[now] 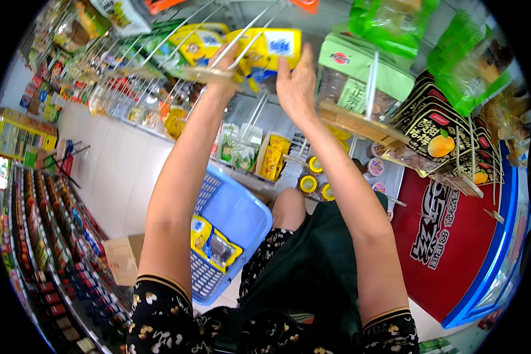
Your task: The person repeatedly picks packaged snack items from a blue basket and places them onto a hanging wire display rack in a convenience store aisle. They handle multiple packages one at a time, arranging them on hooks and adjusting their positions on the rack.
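Both my arms reach up to a rack of hanging snack bags. My left hand (223,74) is among the metal hooks, at the left edge of a yellow snack bag (272,48) with a white-and-blue label. A hook and its tag partly cover its fingers, so its grip is unclear. My right hand (297,85) is at the bag's lower right side, thumb and fingers apart, not closed round anything. Below my arms on the floor is a blue plastic basket (236,203). Inside it lies a yellow snack packet (215,245) with a clear window.
Metal hooks (255,35) stick out toward me. A light green box (366,65) and black fruit-printed bags (439,130) hang at right, above a red-sided freezer (448,236). Yellow-lidded jars (308,184) stand low. A cardboard box (123,259) and stocked shelves (56,253) are at left.
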### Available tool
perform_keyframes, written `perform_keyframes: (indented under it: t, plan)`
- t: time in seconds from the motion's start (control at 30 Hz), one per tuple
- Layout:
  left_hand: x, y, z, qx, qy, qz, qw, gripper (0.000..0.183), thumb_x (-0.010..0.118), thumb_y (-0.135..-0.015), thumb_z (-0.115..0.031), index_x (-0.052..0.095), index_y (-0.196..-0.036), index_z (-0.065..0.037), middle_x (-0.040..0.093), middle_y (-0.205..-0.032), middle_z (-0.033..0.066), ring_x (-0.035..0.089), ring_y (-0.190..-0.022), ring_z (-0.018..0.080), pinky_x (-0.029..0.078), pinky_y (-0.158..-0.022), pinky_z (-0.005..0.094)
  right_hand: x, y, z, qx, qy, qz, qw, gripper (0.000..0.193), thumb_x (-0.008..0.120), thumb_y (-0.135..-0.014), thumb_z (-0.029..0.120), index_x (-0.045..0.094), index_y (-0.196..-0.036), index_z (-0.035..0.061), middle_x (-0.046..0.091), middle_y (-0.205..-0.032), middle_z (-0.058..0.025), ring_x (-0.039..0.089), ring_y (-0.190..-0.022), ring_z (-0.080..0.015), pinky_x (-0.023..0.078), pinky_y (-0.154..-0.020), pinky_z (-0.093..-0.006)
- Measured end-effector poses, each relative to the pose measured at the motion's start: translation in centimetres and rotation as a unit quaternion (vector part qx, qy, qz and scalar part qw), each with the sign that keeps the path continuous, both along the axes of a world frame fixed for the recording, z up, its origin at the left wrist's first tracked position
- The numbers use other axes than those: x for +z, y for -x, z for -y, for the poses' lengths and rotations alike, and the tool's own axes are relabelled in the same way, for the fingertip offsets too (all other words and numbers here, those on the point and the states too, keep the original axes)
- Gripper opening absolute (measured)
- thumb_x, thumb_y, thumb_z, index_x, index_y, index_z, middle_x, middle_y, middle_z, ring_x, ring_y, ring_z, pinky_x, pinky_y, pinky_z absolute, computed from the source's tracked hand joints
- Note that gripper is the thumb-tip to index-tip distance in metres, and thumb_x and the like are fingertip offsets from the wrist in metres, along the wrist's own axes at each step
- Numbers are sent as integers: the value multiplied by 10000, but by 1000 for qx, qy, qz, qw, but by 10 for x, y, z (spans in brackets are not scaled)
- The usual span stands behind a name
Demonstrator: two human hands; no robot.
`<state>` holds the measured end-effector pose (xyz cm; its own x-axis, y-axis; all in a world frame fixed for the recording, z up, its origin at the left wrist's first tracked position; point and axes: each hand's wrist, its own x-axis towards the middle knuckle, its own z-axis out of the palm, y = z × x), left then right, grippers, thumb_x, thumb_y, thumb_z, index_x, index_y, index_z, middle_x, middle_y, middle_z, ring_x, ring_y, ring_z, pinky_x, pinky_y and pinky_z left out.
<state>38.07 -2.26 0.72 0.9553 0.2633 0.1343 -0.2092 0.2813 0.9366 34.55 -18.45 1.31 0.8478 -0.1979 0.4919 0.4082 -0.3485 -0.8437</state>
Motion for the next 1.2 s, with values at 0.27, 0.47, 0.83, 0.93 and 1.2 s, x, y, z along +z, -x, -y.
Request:
perform_keyframes:
  t: [0.27,0.47,0.83,0.93,1.2]
  plan:
    - [-31,195,-31,194,-274,7,942,317,498,-924,-285,590,-972,14,614,-844,59,542,-767,114,429,-689,253,-65,167,-15,346,161,144,913,361,544,-810,99,513,-1144,-34,471,-1166,-231,499,-1012,-375,413,-865,-430]
    - [-210,394,-101,334,-139,-438,823,402,550,-849,-250,522,-1154,10,588,-1070,165,554,-967,229,430,-837,346,-137,249,-53,532,278,-7,800,145,533,-815,119,571,-875,-7,540,-991,-201,549,-896,-358,445,-758,-456]
    - [-306,442,-68,403,14,-554,728,547,785,-635,-70,526,-1113,-14,595,-1040,137,591,-888,235,514,-723,416,-160,253,-51,508,419,-129,742,172,561,-783,133,599,-874,-8,579,-929,-240,578,-899,-393,441,-767,-501]
    - [-299,437,-61,336,153,-474,800,368,735,-691,-25,588,-1028,-35,637,-939,83,597,-827,201,506,-701,381,-161,254,-51,515,428,-161,725,208,576,-794,150,579,-927,-10,572,-961,-254,569,-929,-401,438,-790,-502]
    - [-135,406,-35,222,-31,-213,951,291,659,-739,44,595,-1015,-24,646,-937,35,585,-800,108,468,-753,248,-133,243,-45,460,58,-182,867,773,643,-819,177,159,-1370,-69,532,-1123,-224,567,-1000,-300,455,-854,-369]
